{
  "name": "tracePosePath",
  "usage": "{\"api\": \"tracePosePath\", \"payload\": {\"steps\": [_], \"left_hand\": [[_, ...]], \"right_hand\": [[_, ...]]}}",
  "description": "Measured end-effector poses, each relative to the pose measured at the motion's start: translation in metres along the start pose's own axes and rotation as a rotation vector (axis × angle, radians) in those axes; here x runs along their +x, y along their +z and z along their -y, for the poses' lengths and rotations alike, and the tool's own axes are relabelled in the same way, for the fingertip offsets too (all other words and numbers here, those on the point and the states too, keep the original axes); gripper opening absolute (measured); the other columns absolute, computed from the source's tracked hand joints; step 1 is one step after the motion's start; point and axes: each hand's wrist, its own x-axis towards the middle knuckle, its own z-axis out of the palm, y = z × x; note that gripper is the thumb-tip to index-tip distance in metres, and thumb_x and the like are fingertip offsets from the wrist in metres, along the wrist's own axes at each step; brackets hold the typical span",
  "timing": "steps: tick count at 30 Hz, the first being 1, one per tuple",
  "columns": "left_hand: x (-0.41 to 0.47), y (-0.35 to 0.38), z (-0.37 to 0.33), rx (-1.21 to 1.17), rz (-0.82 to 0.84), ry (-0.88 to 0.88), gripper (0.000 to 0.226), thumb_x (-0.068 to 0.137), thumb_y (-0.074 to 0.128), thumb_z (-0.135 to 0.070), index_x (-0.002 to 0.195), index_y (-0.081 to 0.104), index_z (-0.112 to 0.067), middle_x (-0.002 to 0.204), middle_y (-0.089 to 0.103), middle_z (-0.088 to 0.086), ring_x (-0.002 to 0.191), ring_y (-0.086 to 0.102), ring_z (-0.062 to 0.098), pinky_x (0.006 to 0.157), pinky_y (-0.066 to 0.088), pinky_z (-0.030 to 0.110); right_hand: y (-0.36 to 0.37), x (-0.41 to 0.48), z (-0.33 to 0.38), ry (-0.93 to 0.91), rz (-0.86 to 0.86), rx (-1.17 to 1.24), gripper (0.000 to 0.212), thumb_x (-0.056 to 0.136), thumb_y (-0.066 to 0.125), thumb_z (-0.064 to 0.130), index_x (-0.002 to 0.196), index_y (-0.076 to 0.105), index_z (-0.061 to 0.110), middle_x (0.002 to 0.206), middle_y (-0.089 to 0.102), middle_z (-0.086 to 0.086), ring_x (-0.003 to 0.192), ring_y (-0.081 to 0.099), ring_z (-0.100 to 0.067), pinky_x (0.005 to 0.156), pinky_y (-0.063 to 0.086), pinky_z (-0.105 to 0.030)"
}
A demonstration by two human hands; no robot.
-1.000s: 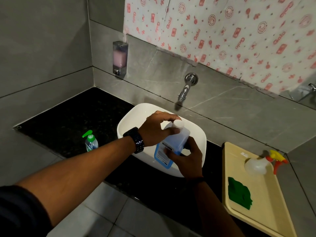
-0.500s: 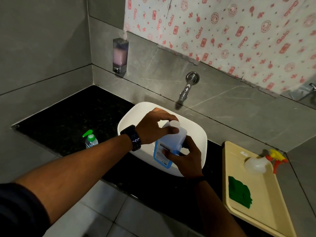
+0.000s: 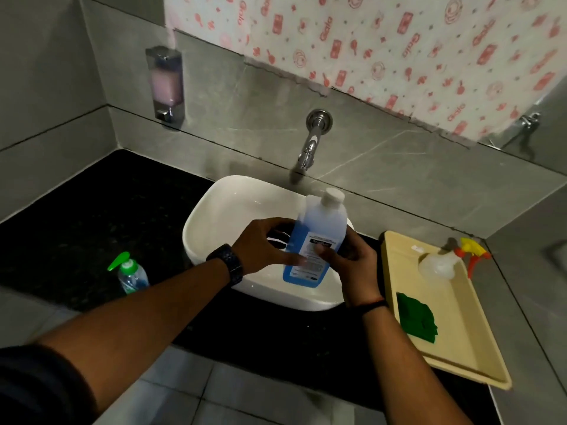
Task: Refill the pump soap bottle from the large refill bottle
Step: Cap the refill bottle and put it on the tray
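The large refill bottle [image 3: 319, 231], translucent with blue liquid, a white label and a white cap on top, is held upright over the white basin [image 3: 221, 216]. My right hand [image 3: 352, 265] grips its lower right side, thumb across the label. My left hand [image 3: 264, 246], a dark watch on its wrist, touches the bottle's lower left side with its fingertips. The small pump soap bottle [image 3: 130, 273], clear with a green pump head, stands on the black counter [image 3: 101, 210] to the left of the basin, apart from both hands.
A chrome tap [image 3: 311, 142] juts from the grey tiled wall above the basin. A wall soap dispenser [image 3: 165, 84] hangs at the left. A beige tray [image 3: 454, 342] on the right carries a spray bottle [image 3: 441, 263] and a green cloth [image 3: 415, 317].
My left hand has left the cap and dropped to the bottle's lower left side. The capped top now shows. The view has moved closer to the basin.
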Motion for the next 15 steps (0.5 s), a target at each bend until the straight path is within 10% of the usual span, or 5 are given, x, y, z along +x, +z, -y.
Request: {"api": "tracePosePath", "payload": {"steps": [6, 15], "left_hand": [[0.047, 0.034, 0.002, 0.136, -0.077, 0.134, 0.073, 0.053, 0.090, -0.025, 0.118, 0.059, -0.012, 0.109, 0.066, 0.004, 0.092, 0.063, 0.019, 0.084, 0.054, 0.032], [0.141, 0.148, -0.009, 0.292, 0.162, 0.258, 0.087, 0.052, 0.091, -0.023, 0.128, 0.051, -0.011, 0.125, 0.055, 0.011, 0.110, 0.051, 0.024, 0.091, 0.039, 0.027]], "right_hand": [[-0.004, 0.016, -0.005, 0.058, -0.283, -0.154, 0.066, 0.049, 0.079, 0.058, 0.102, 0.060, 0.023, 0.094, 0.068, 0.008, 0.083, 0.065, -0.007, 0.068, 0.050, -0.023], [-0.129, 0.064, -0.065, 0.155, -0.686, -0.328, 0.062, 0.052, 0.080, 0.047, 0.103, 0.059, 0.019, 0.098, 0.067, -0.002, 0.088, 0.064, -0.022, 0.078, 0.055, -0.039]]}}
